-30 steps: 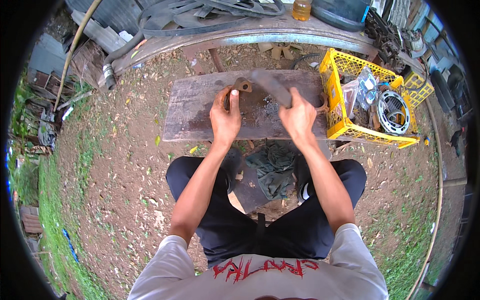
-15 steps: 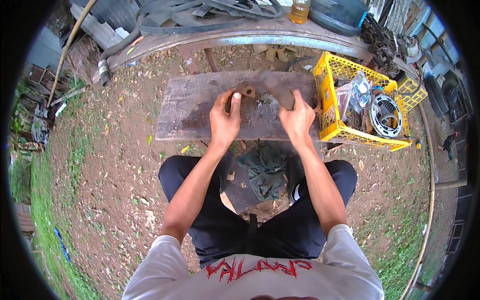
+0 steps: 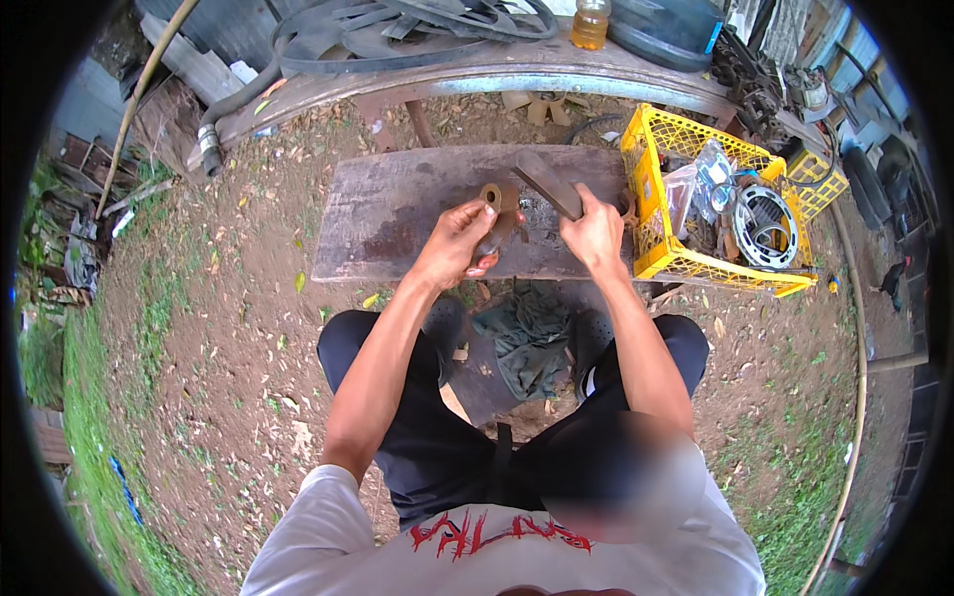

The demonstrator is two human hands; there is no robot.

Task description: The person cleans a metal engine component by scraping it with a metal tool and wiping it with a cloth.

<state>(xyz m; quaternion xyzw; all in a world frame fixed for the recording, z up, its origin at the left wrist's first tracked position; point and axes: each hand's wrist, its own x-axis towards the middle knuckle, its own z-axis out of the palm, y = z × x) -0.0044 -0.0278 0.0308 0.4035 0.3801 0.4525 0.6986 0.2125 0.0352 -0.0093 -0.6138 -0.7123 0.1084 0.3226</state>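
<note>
My left hand [image 3: 456, 243] is closed around a brown metal part [image 3: 491, 197] with a round hole in its raised end. The part's lower portion is partly hidden by my fingers, and its exact kind cannot be made out. In my right hand [image 3: 596, 236] is a flat, brown, bar-shaped tool [image 3: 545, 186], gripped at its near end and slanting up to the left. Its far end lies just right of the metal part, with a small gap between them. Both are held above a worn wooden bench [image 3: 383, 199].
At the bench's right end stands a yellow plastic crate [image 3: 651, 204] with plastic bags and a round metal ring part [image 3: 767, 226]. A dark cloth [image 3: 532, 343] lies between my feet. Across the back, a long table [image 3: 477, 77] carries black belts and a bottle of amber liquid [image 3: 589, 25].
My left hand has turned the metal part, so its holed end now points upward and more of its body shows. The bar-shaped tool, blurred before, is now sharper and slightly lower.
</note>
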